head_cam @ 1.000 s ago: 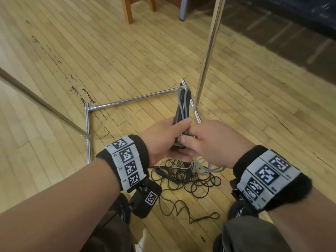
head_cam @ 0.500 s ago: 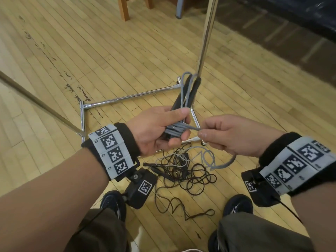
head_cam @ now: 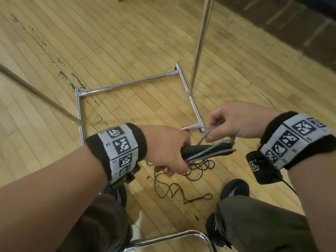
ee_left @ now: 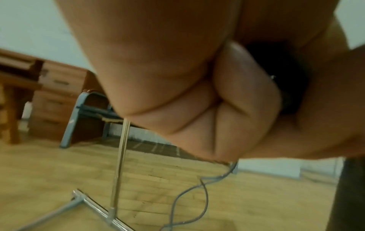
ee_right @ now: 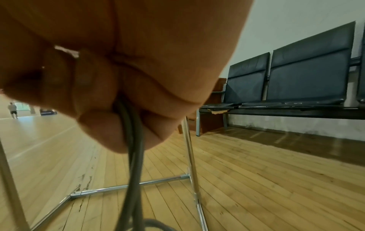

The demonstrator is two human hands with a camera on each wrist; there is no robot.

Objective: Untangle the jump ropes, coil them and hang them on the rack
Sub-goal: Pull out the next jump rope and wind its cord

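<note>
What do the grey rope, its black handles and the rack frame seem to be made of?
Grey rope: smooth, likely plastic-coated cord; bends softly, faint sheen. Black handles: matte, perhaps foam or rubber; unclear. Rack frame: chromed metal tube, mirror-bright reflections.

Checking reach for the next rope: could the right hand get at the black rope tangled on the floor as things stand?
Probably not yet: the right hand pinches the grey rope. The black rope lies below, uncovered.
</note>
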